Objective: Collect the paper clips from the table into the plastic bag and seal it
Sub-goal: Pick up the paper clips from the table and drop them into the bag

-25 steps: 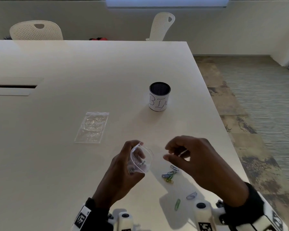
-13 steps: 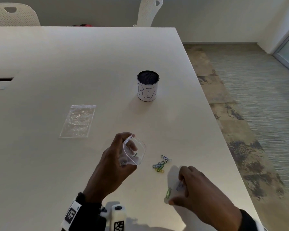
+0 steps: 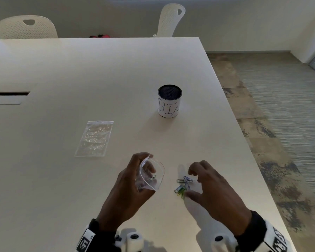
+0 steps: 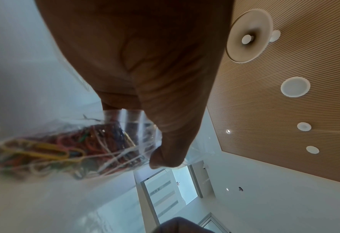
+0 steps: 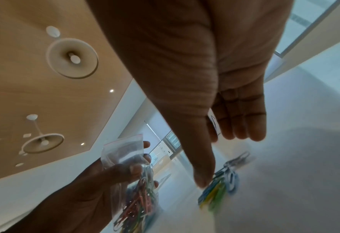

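My left hand (image 3: 144, 168) holds a small clear zip bag (image 3: 153, 176) upright above the table, its red-lined mouth gaping; several coloured paper clips lie in the bag (image 4: 75, 146), with the thumb (image 4: 165, 156) pinching its side. Right of it, a loose cluster of blue and green paper clips (image 3: 183, 185) lies on the white table (image 3: 98, 79). My right hand (image 3: 194, 184) arches over that cluster, fingers relaxed. Its thumb (image 5: 202, 175) touches the green clips (image 5: 214, 193). No clip is pinched.
A mesh cup labelled BIN (image 3: 169, 101) stands beyond the hands. A flat stack of clear bags (image 3: 95, 139) lies to the left. The table's right edge (image 3: 253, 160) runs close beside my right hand, with carpet below. Two white chairs (image 3: 25, 28) stand behind the table.
My right hand moved from the two clips near the front edge up and away to the clip cluster. My left hand still holds the bag in the same place.
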`<control>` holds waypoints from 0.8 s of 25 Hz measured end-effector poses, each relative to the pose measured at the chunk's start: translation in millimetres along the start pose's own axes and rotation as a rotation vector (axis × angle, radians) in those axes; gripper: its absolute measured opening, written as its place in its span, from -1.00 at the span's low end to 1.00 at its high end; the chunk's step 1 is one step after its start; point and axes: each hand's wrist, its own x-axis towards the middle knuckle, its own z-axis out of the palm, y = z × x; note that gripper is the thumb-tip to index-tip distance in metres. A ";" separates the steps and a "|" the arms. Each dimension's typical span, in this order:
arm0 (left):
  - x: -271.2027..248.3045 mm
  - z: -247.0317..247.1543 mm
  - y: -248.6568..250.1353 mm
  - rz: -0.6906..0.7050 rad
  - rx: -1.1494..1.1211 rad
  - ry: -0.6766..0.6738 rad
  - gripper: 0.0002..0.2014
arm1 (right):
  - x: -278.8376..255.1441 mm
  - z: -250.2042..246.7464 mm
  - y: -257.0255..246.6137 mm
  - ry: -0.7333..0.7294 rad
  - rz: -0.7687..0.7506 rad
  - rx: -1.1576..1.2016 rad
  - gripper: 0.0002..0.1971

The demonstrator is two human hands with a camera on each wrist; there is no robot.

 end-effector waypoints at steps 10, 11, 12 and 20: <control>3.9 6.1 -2.8 0.018 0.016 -0.035 -0.36 | 10.6 23.4 -12.7 -0.084 -0.273 -0.207 -0.81; 3.6 5.9 -2.8 0.017 0.013 -0.032 -0.36 | 12.0 24.7 -13.1 -0.072 -0.285 -0.217 -0.83; 3.3 5.6 -2.4 0.015 0.012 -0.026 -0.36 | 13.6 25.7 -12.5 -0.061 -0.292 -0.226 -0.83; -2.6 1.7 1.2 0.000 0.019 0.014 -0.29 | 29.4 14.1 -2.0 -0.004 -0.279 -0.169 -0.83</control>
